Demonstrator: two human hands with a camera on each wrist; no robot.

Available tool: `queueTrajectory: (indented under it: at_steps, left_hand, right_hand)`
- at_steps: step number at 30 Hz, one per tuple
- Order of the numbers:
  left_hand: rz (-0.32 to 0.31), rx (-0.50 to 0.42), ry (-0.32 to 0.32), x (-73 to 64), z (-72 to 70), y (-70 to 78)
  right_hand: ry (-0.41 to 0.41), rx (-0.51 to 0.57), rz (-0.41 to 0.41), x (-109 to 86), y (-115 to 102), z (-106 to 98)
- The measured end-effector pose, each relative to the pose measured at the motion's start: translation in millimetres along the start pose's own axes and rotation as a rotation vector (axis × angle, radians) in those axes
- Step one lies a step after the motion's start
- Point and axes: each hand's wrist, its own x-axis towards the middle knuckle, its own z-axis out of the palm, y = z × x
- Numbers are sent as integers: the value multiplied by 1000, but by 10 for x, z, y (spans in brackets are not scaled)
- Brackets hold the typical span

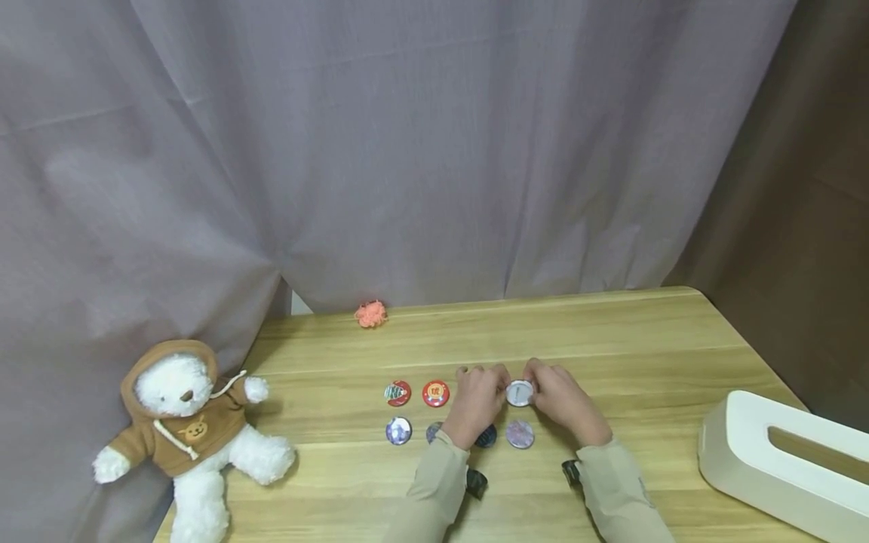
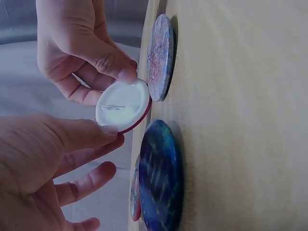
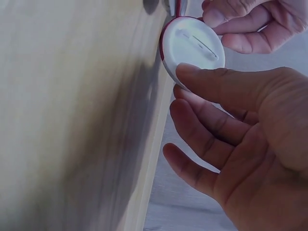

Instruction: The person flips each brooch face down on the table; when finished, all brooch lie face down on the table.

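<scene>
A round pin-back badge point(image 1: 520, 393) with a red edge is turned so that its white back and metal pin face me. My left hand point(image 1: 478, 400) pinches one side of it between thumb and index finger. On the opposite side my right hand point(image 1: 565, 403) pinches its rim, the thumb point(image 3: 207, 79) lying on the white back. Below the hands lie a dark blue badge point(image 2: 161, 178) and a mottled pinkish-purple badge point(image 2: 160, 57). Left of my left hand are a red badge point(image 1: 436, 393) and a red-and-green badge point(image 1: 397, 393).
A blue-white badge point(image 1: 398, 430) lies at the row's left, beside another badge point(image 1: 433, 431) partly covered by my left arm. A plush bear point(image 1: 197, 430) occupies the left side, a white box with a slot point(image 1: 767, 445) the right. Coral fluff point(image 1: 370, 314) lies near the back edge.
</scene>
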Motion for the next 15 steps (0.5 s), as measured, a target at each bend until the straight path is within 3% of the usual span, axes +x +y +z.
queueTrajectory:
  at_steps: [10, 15]
  left_hand:
    - [8, 63, -74, -10, 33, 2]
    - [18, 49, -94, -9, 25, -2]
  right_hand:
    - [-49, -19, 61, -6, 12, 30]
    - [-64, -27, 57, 19, 10, 32]
